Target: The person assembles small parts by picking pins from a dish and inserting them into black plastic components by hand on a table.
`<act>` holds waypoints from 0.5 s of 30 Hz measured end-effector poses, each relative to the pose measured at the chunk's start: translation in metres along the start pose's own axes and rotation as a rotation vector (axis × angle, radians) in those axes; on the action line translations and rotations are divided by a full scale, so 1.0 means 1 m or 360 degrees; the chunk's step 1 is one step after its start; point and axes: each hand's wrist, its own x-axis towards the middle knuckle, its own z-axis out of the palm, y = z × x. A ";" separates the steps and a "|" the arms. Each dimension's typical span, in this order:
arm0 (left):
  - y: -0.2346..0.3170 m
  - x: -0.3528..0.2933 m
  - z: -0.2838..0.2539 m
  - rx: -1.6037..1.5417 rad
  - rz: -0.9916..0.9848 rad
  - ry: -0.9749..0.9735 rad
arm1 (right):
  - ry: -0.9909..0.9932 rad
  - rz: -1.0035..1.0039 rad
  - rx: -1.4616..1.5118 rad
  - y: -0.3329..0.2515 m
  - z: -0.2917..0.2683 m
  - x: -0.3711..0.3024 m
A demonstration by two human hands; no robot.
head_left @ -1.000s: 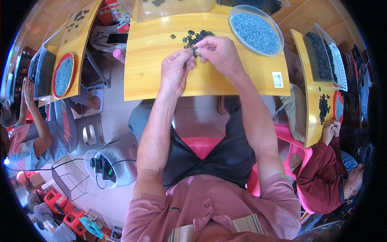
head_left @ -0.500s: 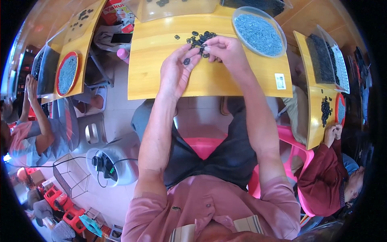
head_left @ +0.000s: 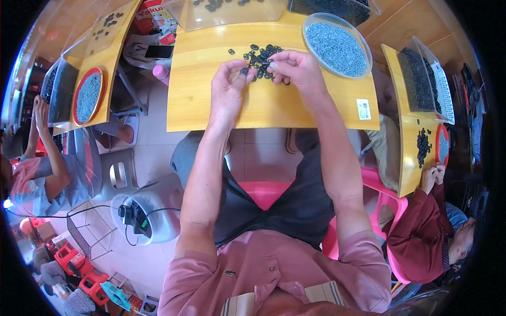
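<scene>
My left hand is closed over the yellow table, with a small black oval piece at its thumb and fingertips. To its right, my right hand pinches thumb and forefinger together over the pile. Whatever sits in that pinch is too small to make out. Between and just beyond both hands lies a loose pile of black oval pieces, partly hidden by the right fingers. A round clear tub full of small silvery metal screws or pins stands beyond my right hand.
Clear-walled bins holding black pieces line the table's far edge. A white label is stuck near the right front corner. People work at side tables, left and right. A pink bottle stands left of the table.
My hands have drawn apart from touching fingertips. The left fingers have curled, bringing the black oval piece from the open fingers up to the thumb and fingertips. The right hand stays pinched.
</scene>
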 end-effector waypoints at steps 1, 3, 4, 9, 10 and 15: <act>-0.002 0.002 0.000 0.0050 0.0064 0.0042 | 0.0000 -0.0001 -0.0002 0.002 0.000 0.001; -0.002 0.003 0.001 0.0102 0.0127 0.0083 | -0.0003 -0.0004 -0.0053 0.005 0.000 0.002; 0.000 0.003 0.002 0.0078 0.0130 0.0088 | -0.0002 -0.0004 -0.0051 0.005 0.001 0.002; 0.002 0.002 0.003 0.0169 0.0167 0.0092 | -0.0005 -0.0104 0.0119 0.005 0.005 0.000; 0.004 0.001 0.005 0.0239 0.0186 0.0091 | -0.0005 -0.0104 0.0120 0.004 0.006 -0.001; 0.002 -0.002 0.007 0.0423 0.0218 0.0062 | -0.0019 -0.0061 0.0227 0.001 0.009 -0.004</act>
